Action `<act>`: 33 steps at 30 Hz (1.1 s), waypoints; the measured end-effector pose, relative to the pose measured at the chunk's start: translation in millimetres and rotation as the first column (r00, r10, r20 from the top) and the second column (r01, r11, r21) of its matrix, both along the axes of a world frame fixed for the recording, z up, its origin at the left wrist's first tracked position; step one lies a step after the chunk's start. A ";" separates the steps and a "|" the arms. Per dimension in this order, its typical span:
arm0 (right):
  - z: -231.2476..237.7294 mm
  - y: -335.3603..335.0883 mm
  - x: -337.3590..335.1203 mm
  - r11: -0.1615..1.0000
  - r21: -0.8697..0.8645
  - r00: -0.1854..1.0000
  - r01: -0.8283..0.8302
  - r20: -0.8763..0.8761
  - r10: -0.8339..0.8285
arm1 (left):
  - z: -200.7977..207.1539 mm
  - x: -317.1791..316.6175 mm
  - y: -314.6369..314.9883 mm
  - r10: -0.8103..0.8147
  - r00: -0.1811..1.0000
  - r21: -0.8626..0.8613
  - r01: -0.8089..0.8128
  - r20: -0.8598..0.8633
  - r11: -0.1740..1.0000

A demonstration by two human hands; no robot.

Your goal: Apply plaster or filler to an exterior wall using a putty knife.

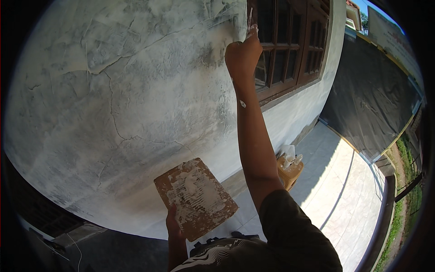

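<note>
My left hand (172,221) grips the edge of a flat brown board (186,229), low in front of me. White putty (195,183) is smeared over the board's face, thick and ridged in the middle. My right arm reaches up, and my right hand (244,54) is closed beside the window frame, at the edge of the wall (149,99). A thin, putty-coated putty knife (250,17) sticks up from it, seen nearly edge-on. The wall is patchy grey and white, with several cracks. White spots mark my right forearm and fingers.
A brown wooden window (294,50) with glass panes sits right of my raised hand. By the wall's foot stands a tan container (290,172) with white plastic items on top. Sunlit pale tiles (344,190) lie right, below a dark sheet (371,90) on a frame.
</note>
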State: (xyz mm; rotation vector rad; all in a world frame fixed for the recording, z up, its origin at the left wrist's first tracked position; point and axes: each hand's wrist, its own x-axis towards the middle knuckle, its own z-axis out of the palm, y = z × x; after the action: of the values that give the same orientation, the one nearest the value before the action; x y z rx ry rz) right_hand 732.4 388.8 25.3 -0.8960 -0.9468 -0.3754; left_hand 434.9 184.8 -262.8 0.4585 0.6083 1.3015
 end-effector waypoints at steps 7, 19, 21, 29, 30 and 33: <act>53.6 65.2 -25.0 0.980 -0.143 0.990 0.140 0.023 -0.138 | -0.2 1.1 2.7 0.038 0.998 -0.043 -0.040 -0.044 0.998; -17.5 -33.6 -122.2 0.975 -0.207 0.973 -0.086 0.192 0.126 | -2.3 0.1 9.6 -0.093 0.994 -0.032 0.095 0.051 0.995; -23.3 -43.6 -94.1 0.969 -0.198 0.975 -0.146 0.135 0.175 | -4.8 0.4 8.8 -0.080 0.995 -0.024 0.082 0.061 0.996; 31.1 20.1 1.8 0.985 -0.080 0.988 0.153 0.045 -0.150 | -0.9 3.2 3.1 -0.078 0.988 0.000 0.079 0.132 0.997; 30.6 30.4 1.0 0.986 -0.026 0.984 0.163 0.074 -0.161 | -0.1 3.8 3.3 -0.042 0.996 -0.014 0.043 0.077 0.999; 22.7 51.6 -14.1 0.973 -0.199 0.977 0.120 0.199 -0.080 | 1.8 4.4 2.1 -0.036 0.997 -0.020 0.037 0.070 0.999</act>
State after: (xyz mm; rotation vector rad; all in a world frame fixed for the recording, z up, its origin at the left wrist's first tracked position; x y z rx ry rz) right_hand 718.3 440.4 48.0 -1.1189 -1.1341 -0.4599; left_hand 439.4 186.9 -261.0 0.4035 0.5526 1.2701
